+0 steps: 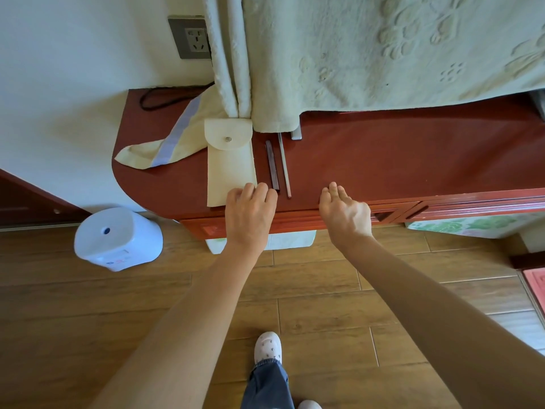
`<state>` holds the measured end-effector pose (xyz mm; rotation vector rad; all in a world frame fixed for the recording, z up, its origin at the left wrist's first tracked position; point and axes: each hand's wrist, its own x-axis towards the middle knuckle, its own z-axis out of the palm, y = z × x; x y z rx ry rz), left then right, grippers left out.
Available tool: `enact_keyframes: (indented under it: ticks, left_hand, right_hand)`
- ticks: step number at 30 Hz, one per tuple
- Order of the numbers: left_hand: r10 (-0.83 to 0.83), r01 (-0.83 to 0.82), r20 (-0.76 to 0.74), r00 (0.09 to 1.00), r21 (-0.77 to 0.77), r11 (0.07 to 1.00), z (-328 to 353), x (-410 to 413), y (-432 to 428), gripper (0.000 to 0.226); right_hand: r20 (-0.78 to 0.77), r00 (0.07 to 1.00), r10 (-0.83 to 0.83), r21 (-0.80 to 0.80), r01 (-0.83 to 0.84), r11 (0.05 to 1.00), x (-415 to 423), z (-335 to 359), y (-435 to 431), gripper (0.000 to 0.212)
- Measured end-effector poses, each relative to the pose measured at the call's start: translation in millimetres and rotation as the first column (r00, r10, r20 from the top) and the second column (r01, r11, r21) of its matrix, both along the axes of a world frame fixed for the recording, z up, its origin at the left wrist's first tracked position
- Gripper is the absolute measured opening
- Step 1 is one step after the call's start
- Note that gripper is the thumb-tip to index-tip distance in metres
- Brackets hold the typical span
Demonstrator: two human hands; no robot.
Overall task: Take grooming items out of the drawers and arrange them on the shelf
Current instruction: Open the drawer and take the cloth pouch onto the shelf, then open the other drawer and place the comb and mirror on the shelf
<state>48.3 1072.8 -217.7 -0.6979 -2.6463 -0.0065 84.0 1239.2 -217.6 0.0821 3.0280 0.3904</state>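
Note:
A cream pouch (227, 160) with a snap flap lies on the red-brown shelf top (383, 154). Right of it lie two thin sticks side by side: a dark one (272, 165) and a paler one (284, 166). My left hand (249, 214) hovers over the pouch's near right corner and the shelf's front edge, fingers bent downward, holding nothing that I can see. My right hand (343, 211) is over the front edge, fingers stretched forward together, empty. The drawer fronts (392, 215) below the edge look closed.
A cream embossed cloth (383, 54) hangs over the back of the shelf top. A yellow cloth with a pale stripe (174, 137) and a dark cord (165, 97) lie at the left. A white appliance (118, 239) stands on the wooden floor at the left. My foot (267, 348) is below.

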Motion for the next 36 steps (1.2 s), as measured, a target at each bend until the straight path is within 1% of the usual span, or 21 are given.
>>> enact_keyframes:
  ticks: [3,6,8,10,13,16,18,19,21,24,25,26,28,30,31,34,36]
  left_hand:
    - [-0.015,0.015,-0.028,0.999,0.016,1.0,-0.8,-2.4,0.4,0.022]
    - [-0.022,0.023,-0.025,0.999,0.038,0.999,-0.9,-3.3,0.3,0.029]
    - [-0.028,0.029,-0.024,0.999,0.033,0.999,-1.8,-2.9,0.2,0.027]
    - [-0.025,0.027,-0.042,0.999,0.032,0.999,-3.1,-3.4,0.5,0.022]
    - [-0.007,0.009,-0.05,0.999,0.033,0.999,-3.4,-5.1,1.1,0.023]
    - [0.007,-0.006,-0.043,0.999,0.023,1.0,-4.1,-5.0,0.3,0.026]
    - [0.015,-0.014,-0.056,0.998,0.019,1.0,-4.6,-4.2,0.7,0.025]
    - [0.02,-0.019,-0.052,0.998,0.013,1.0,-3.7,-3.4,1.2,0.024]
    - [0.036,-0.036,-0.013,0.999,0.0,0.999,0.4,-0.8,1.9,0.026]
    - [0.057,-0.057,0.036,0.998,-0.016,0.998,7.7,2.5,2.1,0.038]
    - [0.06,-0.059,0.047,0.997,-0.029,0.998,10.4,4.3,2.8,0.037]
    - [0.062,-0.059,0.06,0.996,-0.049,0.997,13.4,6.3,3.8,0.031]
    - [0.078,-0.061,0.139,0.987,-0.123,0.991,21.3,7.6,6.0,0.018]
    - [0.125,-0.059,0.287,0.95,-0.229,0.972,34.2,9.1,9.0,0.022]
    - [0.146,-0.055,0.338,0.93,-0.264,0.963,39.5,8.7,11.0,0.026]
    - [0.161,-0.045,0.385,0.909,-0.293,0.955,61.6,6.1,18.4,0.031]
    - [0.115,-0.012,0.377,0.919,-0.266,0.964,79.9,3.3,28.2,0.032]
  right_hand:
    - [0.035,0.999,0.035,-0.023,-0.034,0.999,-0.8,0.4,-1.9,0.059]
    - [0.045,0.998,0.039,-0.052,-0.037,0.998,-0.9,0.7,-1.1,0.053]
    - [0.051,0.998,0.042,-0.055,-0.039,0.998,-0.8,-0.1,-0.6,0.053]
    - [0.021,0.999,0.038,-0.047,-0.037,0.998,-1.8,-0.7,-0.8,0.052]
    - [-0.017,0.999,0.04,-0.039,-0.04,0.998,-3.4,-0.9,-3.2,0.049]
    - [-0.025,0.999,0.028,-0.025,-0.029,0.999,-5.0,-1.2,-3.0,0.051]
    - [-0.014,1.0,-0.007,-0.026,0.007,1.0,-4.5,-1.7,-2.8,0.055]
    - [-0.011,1.0,-0.026,-0.001,0.026,1.0,-3.9,5.0,-4.6,0.055]
    - [0.055,0.994,-0.091,0.004,0.091,0.996,-2.1,16.8,-6.7,0.052]
    - [0.134,0.99,-0.046,-0.048,0.053,0.997,2.8,19.7,-2.8,0.05]
    - [0.133,0.99,-0.053,-0.06,0.062,0.996,4.1,23.4,-3.3,0.051]
    - [0.123,0.99,-0.068,-0.076,0.078,0.994,5.2,26.1,-4.1,0.051]
    - [0.11,0.99,-0.089,-0.131,0.103,0.986,6.9,29.3,-5.2,0.048]
    - [0.114,0.986,-0.124,-0.196,0.145,0.97,6.9,32.9,-4.4,0.043]
    - [0.117,0.982,-0.147,-0.235,0.171,0.957,6.4,37.5,-3.2,0.04]
    - [0.142,0.967,-0.21,-0.327,0.246,0.912,6.0,59.9,2.2,0.033]
    - [0.109,0.966,-0.235,-0.352,0.258,0.9,10.3,76.7,8.7,0.035]
